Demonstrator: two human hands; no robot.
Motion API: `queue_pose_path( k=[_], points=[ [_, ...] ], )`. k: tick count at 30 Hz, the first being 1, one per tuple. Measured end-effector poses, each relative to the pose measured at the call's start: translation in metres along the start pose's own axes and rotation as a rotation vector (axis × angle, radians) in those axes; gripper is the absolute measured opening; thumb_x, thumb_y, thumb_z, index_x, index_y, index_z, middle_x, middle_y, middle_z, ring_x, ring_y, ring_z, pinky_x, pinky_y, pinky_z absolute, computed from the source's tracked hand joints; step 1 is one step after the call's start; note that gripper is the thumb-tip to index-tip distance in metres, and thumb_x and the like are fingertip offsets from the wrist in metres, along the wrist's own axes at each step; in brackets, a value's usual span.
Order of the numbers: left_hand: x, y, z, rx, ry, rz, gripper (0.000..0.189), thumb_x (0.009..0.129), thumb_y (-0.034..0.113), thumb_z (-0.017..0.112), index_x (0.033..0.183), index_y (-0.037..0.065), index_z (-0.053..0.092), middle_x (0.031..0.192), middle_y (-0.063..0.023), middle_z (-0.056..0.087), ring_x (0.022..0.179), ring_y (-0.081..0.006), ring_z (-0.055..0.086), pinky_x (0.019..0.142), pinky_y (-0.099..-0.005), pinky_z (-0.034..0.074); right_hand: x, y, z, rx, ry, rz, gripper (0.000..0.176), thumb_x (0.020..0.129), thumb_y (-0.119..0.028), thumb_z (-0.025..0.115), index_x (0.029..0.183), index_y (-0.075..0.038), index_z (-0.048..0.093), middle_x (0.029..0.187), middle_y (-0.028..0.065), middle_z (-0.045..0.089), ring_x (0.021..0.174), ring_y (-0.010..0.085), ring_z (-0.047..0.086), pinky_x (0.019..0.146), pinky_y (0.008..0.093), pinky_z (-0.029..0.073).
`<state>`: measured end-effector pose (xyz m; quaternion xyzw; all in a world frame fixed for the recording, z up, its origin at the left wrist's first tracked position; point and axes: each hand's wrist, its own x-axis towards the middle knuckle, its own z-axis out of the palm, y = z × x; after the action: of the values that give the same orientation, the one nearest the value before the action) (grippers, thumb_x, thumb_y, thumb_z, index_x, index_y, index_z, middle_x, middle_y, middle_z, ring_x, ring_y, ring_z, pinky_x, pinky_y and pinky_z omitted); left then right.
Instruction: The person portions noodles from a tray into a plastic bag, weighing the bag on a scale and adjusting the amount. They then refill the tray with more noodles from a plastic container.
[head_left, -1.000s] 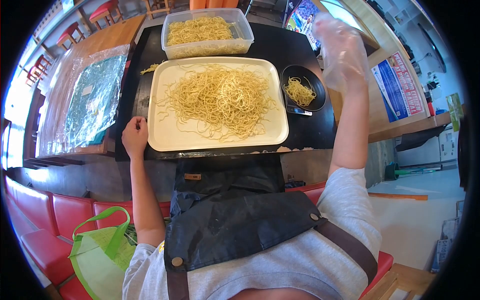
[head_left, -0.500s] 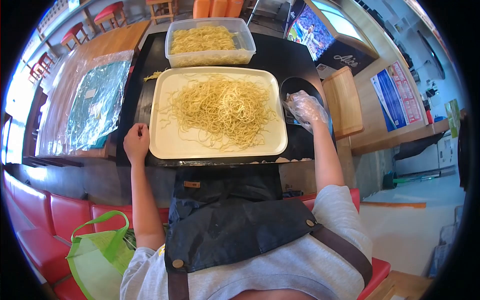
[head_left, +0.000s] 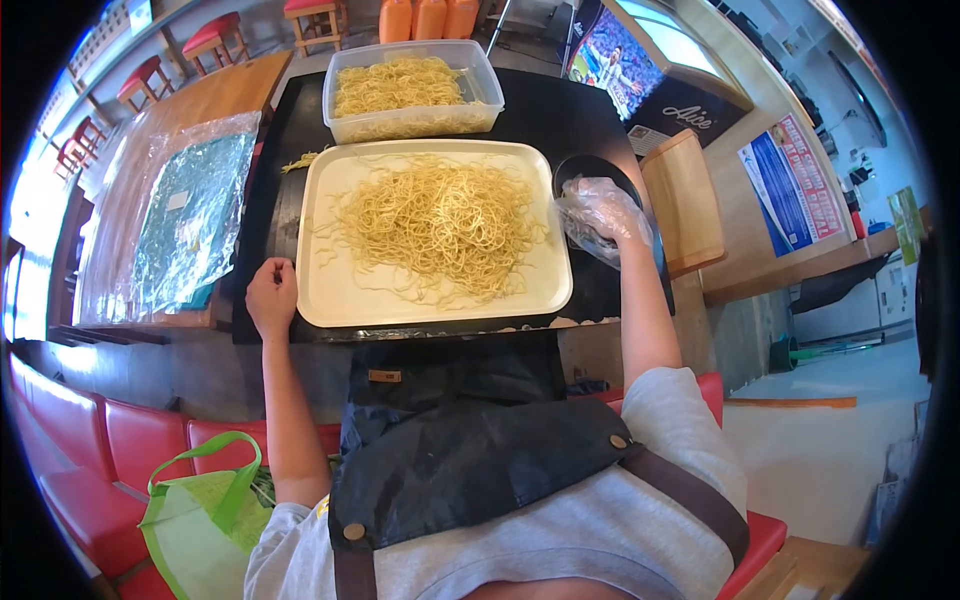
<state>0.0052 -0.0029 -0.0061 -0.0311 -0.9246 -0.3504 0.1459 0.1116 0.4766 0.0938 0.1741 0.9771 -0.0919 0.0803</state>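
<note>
A heap of yellow noodles lies loose on a cream tray. At the tray's left edge, my left hand rests bare on the black table with its fingers curled in; nothing shows in it. My right hand, in a clear plastic glove, is over a round black bowl to the right of the tray. The crumpled glove and the downward pose hide its fingertips and anything they may hold. Behind the tray stands a clear plastic tub with more noodles in it.
A few stray noodles lie by the tray's far left corner. Plastic-wrapped teal material covers part of the wooden table at left. A wooden board stands close to the right arm. A green bag sits on the red seat.
The view has shifted slightly, so the tray appears a little lower and further left. My right hand stays at the black bowl and has turned slightly. My left hand keeps its place.
</note>
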Motion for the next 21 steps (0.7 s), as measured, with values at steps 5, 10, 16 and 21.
queue_pose_path(
  k=[5,10,16,21],
  points=[
    [0.001,-0.003,0.001,0.007,-0.002,0.03,0.015,0.083,0.021,0.058,0.084,0.007,0.064,0.073,-0.0076,0.064,0.065,-0.0237,0.062,0.061,-0.034,0.047,0.001,0.02,0.01,-0.093,0.113,-0.051,0.033,0.088,-0.036,0.048,0.103,-0.012,0.065,0.108,0.0158,0.062,0.104,0.0325,0.058,0.09,0.0398,0.046],
    [0.0,-0.002,0.0,-0.031,-0.002,0.012,0.015,0.083,0.02,0.058,0.084,0.007,0.064,0.073,-0.0077,0.064,0.065,-0.0234,0.063,0.061,-0.0338,0.047,-0.026,-0.009,-0.048,0.064,0.175,0.166,0.043,0.091,-0.042,0.044,0.115,-0.01,0.061,0.12,0.0132,0.059,0.109,0.0284,0.056,0.095,0.0372,0.041],
    [0.0,-0.002,0.001,-0.001,0.024,0.031,0.015,0.083,0.02,0.059,0.082,0.007,0.065,0.072,-0.0083,0.064,0.063,-0.0234,0.063,0.058,-0.0342,0.047,-0.019,-0.022,0.0,-0.043,0.233,0.096,0.041,0.091,-0.04,0.042,0.108,-0.009,0.064,0.115,0.0209,0.059,0.109,0.0346,0.055,0.094,0.0423,0.043],
    [0.0,-0.001,0.0,-0.013,0.04,0.053,0.014,0.083,0.018,0.059,0.083,0.005,0.065,0.069,-0.0089,0.063,0.06,-0.0212,0.061,0.056,-0.032,0.045,0.004,-0.001,0.031,-0.122,0.247,0.083,0.039,0.086,-0.04,0.049,0.096,-0.008,0.067,0.105,0.0189,0.063,0.096,0.0359,0.06,0.083,0.0451,0.048]
  ],
)
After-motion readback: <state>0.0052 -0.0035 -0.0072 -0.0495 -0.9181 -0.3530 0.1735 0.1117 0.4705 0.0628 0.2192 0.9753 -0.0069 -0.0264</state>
